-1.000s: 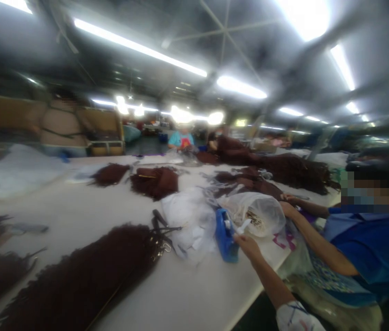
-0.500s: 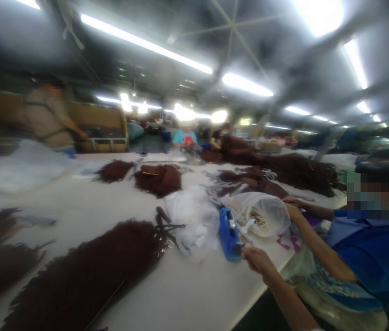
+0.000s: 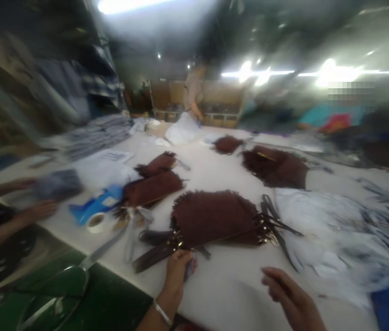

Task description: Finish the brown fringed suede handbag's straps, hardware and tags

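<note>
My left hand is closed at the near left corner of a dark brown fringed bag lying on the white table. A small dark item pokes out by its thumb, too blurred to name. Dark straps and brass-coloured clasps sit at the bag's ends. To the right, my right hand hovers over the table, apart from the bag. Its fingers bend together, and anything between them is hidden or too small to make out. Loose black straps lie beyond it.
More brown fringed bags and another brown pile lie across the white table. A blue tape dispenser stands at left, near a co-worker's hands. White plastic bags cover the right side. A stool stands below the table edge.
The view has swung left. My right hand has come away from the blue tape dispenser at the right and is now near the brown bag. My left hand has come into view.
</note>
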The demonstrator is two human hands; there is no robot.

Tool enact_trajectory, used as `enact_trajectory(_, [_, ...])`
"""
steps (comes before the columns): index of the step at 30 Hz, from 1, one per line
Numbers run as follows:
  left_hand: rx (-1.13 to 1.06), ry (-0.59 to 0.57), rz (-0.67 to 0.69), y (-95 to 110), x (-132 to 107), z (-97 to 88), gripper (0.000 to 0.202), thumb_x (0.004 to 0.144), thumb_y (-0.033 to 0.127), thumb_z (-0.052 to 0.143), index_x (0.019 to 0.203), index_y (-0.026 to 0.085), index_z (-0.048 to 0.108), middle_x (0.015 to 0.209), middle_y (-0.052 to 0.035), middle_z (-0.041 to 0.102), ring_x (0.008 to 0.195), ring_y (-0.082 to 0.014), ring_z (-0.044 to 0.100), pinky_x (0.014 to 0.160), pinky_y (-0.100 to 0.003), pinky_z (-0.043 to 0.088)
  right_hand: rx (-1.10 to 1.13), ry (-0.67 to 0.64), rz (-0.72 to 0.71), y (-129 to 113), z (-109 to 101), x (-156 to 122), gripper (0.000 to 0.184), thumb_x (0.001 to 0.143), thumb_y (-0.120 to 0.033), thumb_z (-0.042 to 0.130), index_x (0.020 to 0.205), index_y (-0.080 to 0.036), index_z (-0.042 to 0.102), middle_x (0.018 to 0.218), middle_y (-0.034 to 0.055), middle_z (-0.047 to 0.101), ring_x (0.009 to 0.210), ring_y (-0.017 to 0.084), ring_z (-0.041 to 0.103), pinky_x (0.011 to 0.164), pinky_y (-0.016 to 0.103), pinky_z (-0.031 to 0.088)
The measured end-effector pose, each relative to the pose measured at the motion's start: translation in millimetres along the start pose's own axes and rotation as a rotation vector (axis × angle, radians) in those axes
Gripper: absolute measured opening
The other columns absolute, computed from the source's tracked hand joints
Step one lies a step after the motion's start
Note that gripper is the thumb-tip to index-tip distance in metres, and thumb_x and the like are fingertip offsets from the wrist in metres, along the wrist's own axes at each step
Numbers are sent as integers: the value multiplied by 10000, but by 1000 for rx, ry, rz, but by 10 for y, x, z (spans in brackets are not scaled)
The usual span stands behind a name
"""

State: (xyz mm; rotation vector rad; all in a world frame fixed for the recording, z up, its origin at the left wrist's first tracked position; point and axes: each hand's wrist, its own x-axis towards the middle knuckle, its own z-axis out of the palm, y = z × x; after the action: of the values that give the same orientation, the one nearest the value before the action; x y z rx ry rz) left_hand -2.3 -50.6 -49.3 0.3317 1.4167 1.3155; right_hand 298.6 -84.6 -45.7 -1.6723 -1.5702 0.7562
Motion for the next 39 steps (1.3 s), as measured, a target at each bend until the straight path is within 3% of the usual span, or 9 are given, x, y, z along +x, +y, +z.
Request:
enact_trajectory(2, [6, -31, 19, -37, -7, -17, 255, 592, 296, 785, 674, 135, 605, 585, -47, 664, 502, -152, 618, 468, -229, 447, 167, -252, -75, -504, 556, 166, 301, 853, -424, 507, 1024, -244, 676, 816, 33, 716, 644, 169, 635, 614, 264, 531])
enact_trajectory(4, [14, -75, 53, -79, -1, -49, 252, 616, 321, 762, 694, 136, 611, 601, -45, 666, 515, -149, 613, 481, -227, 439, 245, -393, -163, -861, 956, 323, 267, 874, -356, 482, 995, -232, 686, 789, 17, 702, 635, 157, 615, 599, 251, 509])
enact_trajectory(8, [19, -101, 93, -177, 41, -118, 258, 658, 374, 732, 718, 148, 622, 621, -28, 664, 525, -140, 589, 509, -231, 426, 255, -510, -265, -1103, 1295, 501, 256, 889, -299, 466, 954, -231, 704, 816, 1, 696, 655, 147, 598, 613, 240, 478])
enact_trajectory(14, [75, -107, 164, -245, 85, -152, 216, 720, 368, 683, 740, 162, 623, 612, -6, 643, 527, -131, 552, 509, -226, 387, 199, -585, -318, -1107, 1334, 573, 258, 880, -203, 446, 935, -228, 697, 845, -5, 706, 753, 152, 630, 693, 236, 465])
enact_trajectory(20, [77, -153, 184, -239, 115, -185, 202, 720, 357, 664, 725, 165, 604, 574, 6, 620, 498, -121, 522, 499, -225, 362, 23, -580, -452, -1069, 1427, 656, 299, 889, -169, 426, 990, -231, 700, 907, 20, 703, 829, 164, 627, 801, 262, 450])
enact_trajectory(23, [59, -165, 161, -242, 129, -184, 216, 700, 363, 674, 727, 164, 596, 579, 1, 625, 491, -122, 521, 485, -225, 352, 16, -604, -453, -1047, 1427, 673, 271, 899, -194, 448, 981, -236, 702, 897, 21, 704, 828, 166, 625, 784, 252, 446])
enact_trajectory(28, [38, -155, 137, -268, 159, -174, 238, 687, 378, 688, 720, 159, 601, 571, -9, 633, 493, -124, 530, 482, -224, 357, 146, -647, -337, -1059, 1362, 652, 264, 869, -147, 455, 945, -245, 688, 852, -12, 705, 732, 138, 623, 645, 208, 434])
enact_trajectory(32, [26, -145, 125, -291, 173, -188, 234, 682, 372, 686, 733, 159, 604, 559, -6, 633, 473, -121, 528, 463, -217, 345, 150, -650, -350, -1050, 1390, 643, 328, 805, -79, 450, 958, -244, 689, 853, -16, 710, 755, 138, 633, 668, 210, 432])
enact_trajectory(39, [11, -159, 95, -281, 162, -188, 244, 671, 372, 692, 736, 160, 590, 567, -10, 636, 473, -122, 535, 459, -216, 352, 39, -634, -415, -1050, 1440, 677, 323, 826, -112, 442, 970, -244, 699, 862, -2, 699, 780, 151, 621, 706, 234, 427])
